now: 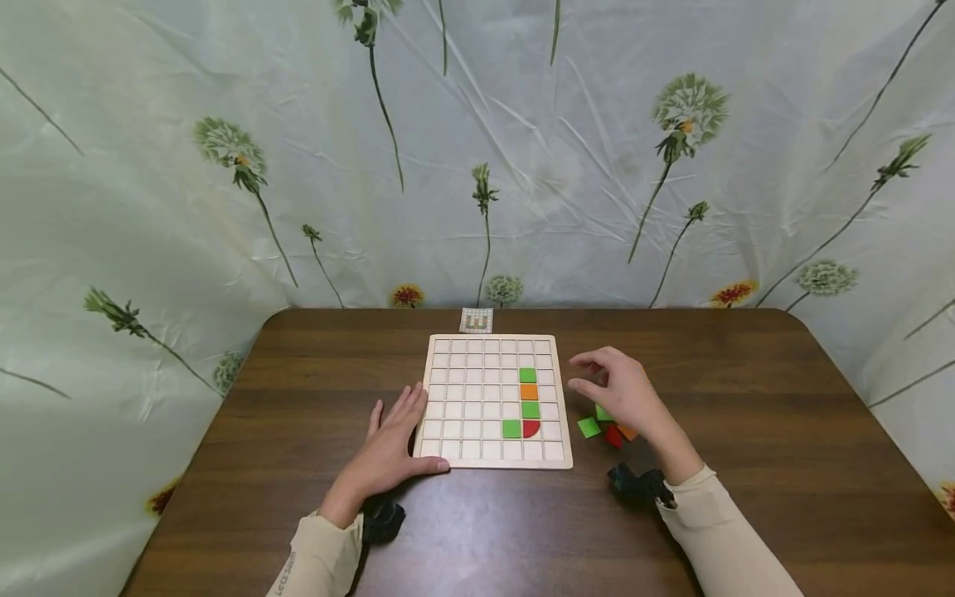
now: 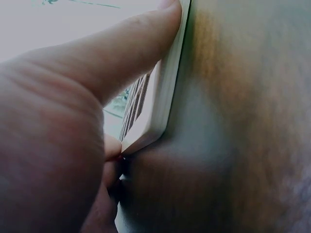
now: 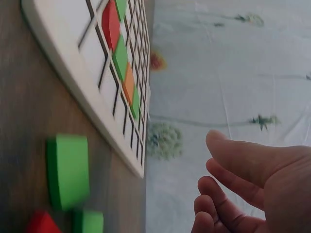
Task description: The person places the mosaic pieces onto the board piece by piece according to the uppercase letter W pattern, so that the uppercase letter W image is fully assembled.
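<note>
A pale wooden grid board (image 1: 507,466) lies on the brown table. My left hand (image 1: 388,452) rests on its left edge with fingers spread, and the thumb (image 2: 131,48) lies along the front edge near the corner. In the grid's right part, an orange square (image 1: 529,391) sits between green squares, with a red rounded piece (image 1: 531,429) below and another green square (image 1: 511,429) left of it. Right of the board, my right hand (image 1: 622,390) hovers above loose pieces, fingers loosely bent and holding nothing. Among those pieces are a green square (image 1: 588,428) and a red piece (image 1: 613,436).
A small printed card (image 1: 476,320) with a grid pattern lies behind the board at the table's (image 1: 336,365) far edge. Beyond hangs a pale curtain (image 1: 552,166) printed with dandelions. Another green piece (image 1: 603,412) and an orange one (image 1: 628,433) are partly hidden by the right hand.
</note>
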A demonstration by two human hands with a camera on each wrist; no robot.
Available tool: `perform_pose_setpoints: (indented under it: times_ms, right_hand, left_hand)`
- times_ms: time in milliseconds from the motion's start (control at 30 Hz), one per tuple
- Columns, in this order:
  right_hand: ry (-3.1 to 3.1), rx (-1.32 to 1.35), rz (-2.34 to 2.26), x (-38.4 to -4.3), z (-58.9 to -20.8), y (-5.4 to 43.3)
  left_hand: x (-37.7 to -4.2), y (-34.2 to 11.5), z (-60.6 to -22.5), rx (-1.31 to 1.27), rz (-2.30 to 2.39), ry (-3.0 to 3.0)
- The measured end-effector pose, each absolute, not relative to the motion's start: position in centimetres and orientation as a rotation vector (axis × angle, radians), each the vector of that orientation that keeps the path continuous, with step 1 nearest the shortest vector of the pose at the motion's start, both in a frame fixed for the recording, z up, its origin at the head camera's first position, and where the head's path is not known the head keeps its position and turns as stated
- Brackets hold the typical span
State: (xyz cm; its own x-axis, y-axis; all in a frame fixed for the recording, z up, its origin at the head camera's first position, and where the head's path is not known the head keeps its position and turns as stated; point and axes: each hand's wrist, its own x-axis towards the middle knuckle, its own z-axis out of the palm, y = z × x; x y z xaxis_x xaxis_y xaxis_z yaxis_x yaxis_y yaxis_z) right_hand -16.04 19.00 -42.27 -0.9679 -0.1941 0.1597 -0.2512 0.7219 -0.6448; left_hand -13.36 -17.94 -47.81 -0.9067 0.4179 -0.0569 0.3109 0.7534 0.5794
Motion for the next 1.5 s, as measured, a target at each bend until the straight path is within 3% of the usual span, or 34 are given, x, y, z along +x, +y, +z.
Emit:
perform_pose_setpoints:
  times_ms: [800, 1500]
  right_hand:
    - [-2.892, 0.157, 1.1, -18.2, -44.2, 25.9]
    - [-3.05, 0.075, 1.045, -19.2, -44.9, 27.6]
  left_hand:
    - [-13.2, -17.9, -47.6, 0.568, 0.864, 2.768]
    - [-13.4, -17.8, -47.5, 0.571, 0.864, 2.747]
